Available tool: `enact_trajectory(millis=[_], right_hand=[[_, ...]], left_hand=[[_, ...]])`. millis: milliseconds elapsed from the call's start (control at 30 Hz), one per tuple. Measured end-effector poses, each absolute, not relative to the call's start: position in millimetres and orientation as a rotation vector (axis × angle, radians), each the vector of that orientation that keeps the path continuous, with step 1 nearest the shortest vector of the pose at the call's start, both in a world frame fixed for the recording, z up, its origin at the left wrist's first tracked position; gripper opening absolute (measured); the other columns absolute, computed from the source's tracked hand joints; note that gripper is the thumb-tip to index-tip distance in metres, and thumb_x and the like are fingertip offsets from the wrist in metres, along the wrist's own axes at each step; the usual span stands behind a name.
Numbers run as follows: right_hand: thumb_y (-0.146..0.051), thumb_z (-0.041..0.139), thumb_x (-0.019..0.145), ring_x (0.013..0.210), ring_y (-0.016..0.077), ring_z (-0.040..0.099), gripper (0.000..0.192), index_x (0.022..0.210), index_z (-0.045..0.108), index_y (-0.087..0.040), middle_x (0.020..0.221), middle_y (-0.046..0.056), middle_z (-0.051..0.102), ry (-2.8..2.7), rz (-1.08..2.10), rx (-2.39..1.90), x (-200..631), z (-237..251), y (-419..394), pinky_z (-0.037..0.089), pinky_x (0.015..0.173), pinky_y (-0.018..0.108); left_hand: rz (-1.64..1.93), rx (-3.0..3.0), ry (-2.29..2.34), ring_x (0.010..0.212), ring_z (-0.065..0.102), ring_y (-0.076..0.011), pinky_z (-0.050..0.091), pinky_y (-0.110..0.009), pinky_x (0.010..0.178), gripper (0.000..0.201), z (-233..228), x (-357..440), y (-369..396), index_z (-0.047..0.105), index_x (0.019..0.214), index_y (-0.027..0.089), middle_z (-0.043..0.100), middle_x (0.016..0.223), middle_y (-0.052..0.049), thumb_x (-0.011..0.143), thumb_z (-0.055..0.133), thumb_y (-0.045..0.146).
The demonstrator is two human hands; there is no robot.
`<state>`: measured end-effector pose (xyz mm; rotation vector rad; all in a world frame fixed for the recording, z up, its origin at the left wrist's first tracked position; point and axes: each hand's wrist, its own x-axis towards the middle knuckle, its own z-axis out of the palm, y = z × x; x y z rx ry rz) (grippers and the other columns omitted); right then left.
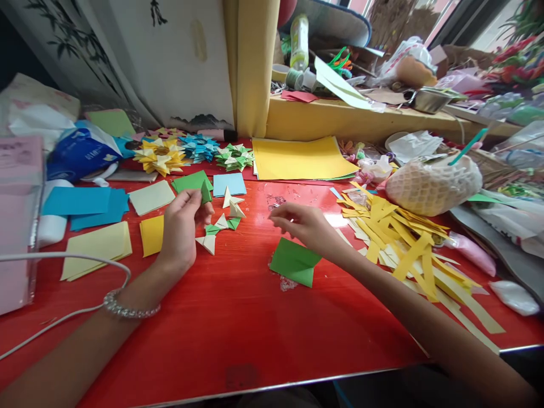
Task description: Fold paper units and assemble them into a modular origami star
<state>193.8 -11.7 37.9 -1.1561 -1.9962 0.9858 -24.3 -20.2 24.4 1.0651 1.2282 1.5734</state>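
My left hand pinches a small folded green paper piece between thumb and fingers above the red table. Just right of it lie a few small folded triangles in green and cream. My right hand hovers over the table with its fingers slightly curled and apart, holding nothing that I can see. A folded green paper sheet lies right below that hand.
Yellow paper strips pile at the right beside a net-covered bundle. Finished paper stars in yellow, blue and green sit at the back, next to a yellow sheet stack. Blue and cream sheets lie left; a white cable crosses there.
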Motion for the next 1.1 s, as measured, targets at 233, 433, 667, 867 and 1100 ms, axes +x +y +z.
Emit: enact_trajectory(millis=[233,433,667,867,1100], right_hand=[[-0.036,0.048,0.081,0.076,0.0159,0.055,0.031,0.105,0.053,-0.017,0.093,0.008,0.06,-2.339,0.606,-1.196,131,23,32,0.039,0.063,0.026],[-0.025,0.045,0.081,0.066,0.0138,0.053,0.013,0.075,0.052,-0.016,0.076,0.005,0.059,-2.319,0.518,-1.223,123,22,44,0.037,0.057,0.024],[-0.026,0.046,0.081,0.063,0.0109,0.056,0.011,0.078,0.05,-0.016,0.089,0.006,0.057,-2.144,0.87,-1.228,161,28,40,0.04,0.052,0.021],[-0.025,0.05,0.08,0.076,0.0184,0.057,0.018,0.095,0.054,-0.016,0.096,0.009,0.059,-2.333,0.408,-1.396,170,20,35,0.041,0.063,0.029],[-0.034,0.054,0.079,0.089,0.0229,0.054,0.045,0.119,0.044,-0.017,0.111,0.013,0.053,-2.316,0.213,-1.399,160,15,34,0.04,0.067,0.03]], left_hand=[[1.417,1.241,1.371,0.043,0.037,-0.0065,0.028,-0.018,0.04,0.021,11,-28,-15,0.05,0.069,0.018,0.047,0.055,0.004,0.079,0.05,0.036],[1.383,1.371,1.55,0.056,0.049,-0.0107,0.037,-0.02,0.051,0.022,3,-32,-12,0.054,0.082,0.019,0.058,0.068,0.0,0.08,0.047,0.04],[1.267,1.462,1.462,0.06,0.055,-0.014,0.046,-0.026,0.057,0.029,0,-32,-8,0.054,0.097,0.019,0.058,0.067,0.0,0.077,0.051,0.04],[1.24,1.515,1.465,0.08,0.06,-0.0188,0.047,-0.027,0.066,0.026,4,-30,-9,0.058,0.087,0.018,0.063,0.083,-0.004,0.072,0.058,0.038],[1.192,1.582,1.533,0.074,0.061,-0.0187,0.045,-0.027,0.063,0.026,11,-33,-13,0.057,0.083,0.019,0.064,0.075,-0.002,0.075,0.053,0.043]])
